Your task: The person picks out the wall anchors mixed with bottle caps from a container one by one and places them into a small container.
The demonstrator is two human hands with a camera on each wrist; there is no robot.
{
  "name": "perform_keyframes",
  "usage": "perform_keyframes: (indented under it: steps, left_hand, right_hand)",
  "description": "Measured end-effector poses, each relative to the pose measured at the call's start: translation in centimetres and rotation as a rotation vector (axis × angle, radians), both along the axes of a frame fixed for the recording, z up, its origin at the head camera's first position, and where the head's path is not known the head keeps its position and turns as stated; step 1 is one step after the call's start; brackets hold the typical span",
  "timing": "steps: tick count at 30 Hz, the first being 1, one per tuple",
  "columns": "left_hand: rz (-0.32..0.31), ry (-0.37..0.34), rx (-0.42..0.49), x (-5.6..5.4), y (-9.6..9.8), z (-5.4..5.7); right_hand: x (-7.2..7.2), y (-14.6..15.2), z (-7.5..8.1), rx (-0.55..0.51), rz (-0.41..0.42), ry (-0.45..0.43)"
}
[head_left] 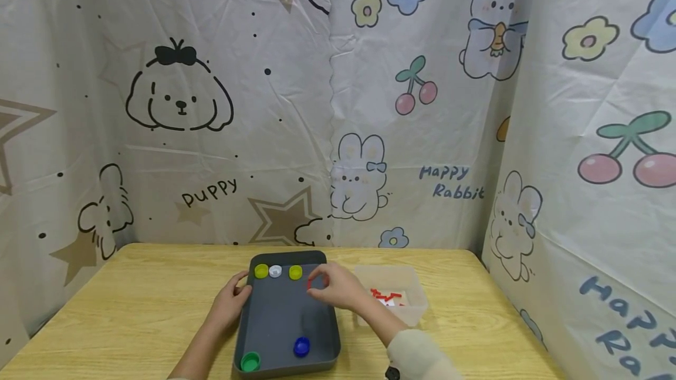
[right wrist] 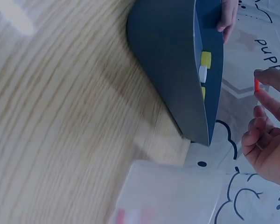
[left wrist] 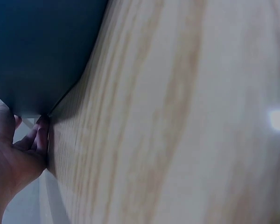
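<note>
My right hand (head_left: 340,289) pinches a small red stick (right wrist: 256,85) between thumb and index finger, above the far right part of a dark grey tray (head_left: 277,315). The other fingers curl loosely in the right wrist view. At the tray's left side, my left hand (head_left: 227,304) grips the wall, thumb near the rim. Along the tray's far end sit a yellow cap (head_left: 261,271), a white cap (head_left: 275,271) and a second yellow cap (head_left: 296,272). Nearer me lie a green cap (head_left: 250,361) in the left corner and a blue cap (head_left: 301,346) towards the right.
A translucent plastic box (head_left: 419,304) stands right of the tray, with several red sticks (head_left: 388,296) and something white inside. My right forearm crosses in front of it. Behind the wooden table (head_left: 142,304) hangs a printed curtain (head_left: 296,133), which also closes off both sides.
</note>
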State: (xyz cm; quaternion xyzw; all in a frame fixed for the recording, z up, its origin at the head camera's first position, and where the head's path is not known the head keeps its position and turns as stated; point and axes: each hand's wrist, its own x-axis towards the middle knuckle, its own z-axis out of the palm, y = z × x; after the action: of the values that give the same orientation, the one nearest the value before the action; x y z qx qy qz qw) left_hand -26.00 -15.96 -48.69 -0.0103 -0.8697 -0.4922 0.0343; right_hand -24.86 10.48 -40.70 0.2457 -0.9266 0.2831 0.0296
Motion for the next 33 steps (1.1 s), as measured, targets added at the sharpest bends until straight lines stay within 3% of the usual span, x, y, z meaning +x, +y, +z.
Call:
perform_keyframes:
  steps: [33]
  left_hand:
    - [0.012, 0.017, -0.008, -0.2, 0.0, -0.1]
  right_hand:
    - [0.2, 5.1, 0.4, -0.032, -0.044, 0.050]
